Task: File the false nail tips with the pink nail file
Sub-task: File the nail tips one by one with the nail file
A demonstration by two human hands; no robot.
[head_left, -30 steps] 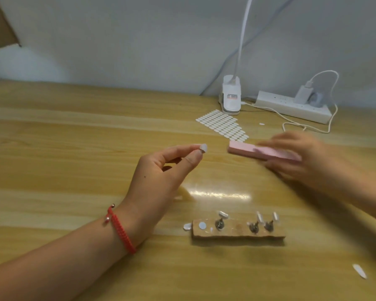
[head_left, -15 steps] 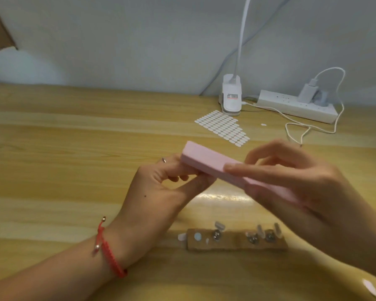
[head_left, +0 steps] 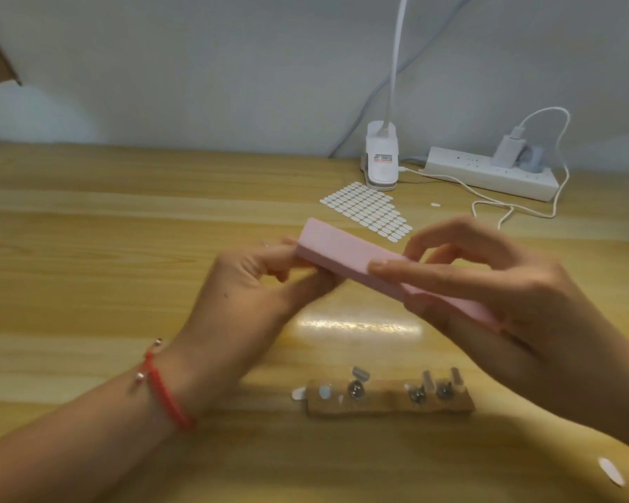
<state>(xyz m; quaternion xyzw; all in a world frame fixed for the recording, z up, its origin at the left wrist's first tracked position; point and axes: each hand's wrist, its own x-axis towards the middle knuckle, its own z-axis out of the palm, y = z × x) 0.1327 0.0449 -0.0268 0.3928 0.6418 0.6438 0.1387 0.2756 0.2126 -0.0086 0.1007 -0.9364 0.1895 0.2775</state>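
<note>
My right hand (head_left: 502, 295) grips the pink nail file (head_left: 345, 254), a long block slanting from upper left to lower right above the table. My left hand (head_left: 258, 285) is raised under the file's left end with thumb and fingers pinched together; the nail tip it pinched a second ago is hidden behind the file. Below the hands lies a brown holder strip (head_left: 389, 402) with metal stands carrying several clear nail tips. A loose nail tip (head_left: 610, 470) lies at the lower right.
A sheet of white adhesive tabs (head_left: 367, 208) lies behind the hands. Further back stand a white clip lamp base (head_left: 381, 159) and a white power strip (head_left: 494, 174) with a charger and cable. The wooden table (head_left: 88, 255) stretches left.
My right hand brought the pink file from the right over to my left hand's fingertips, covering the pinched nail tip. Since half a second ago the file has slid slightly.
</note>
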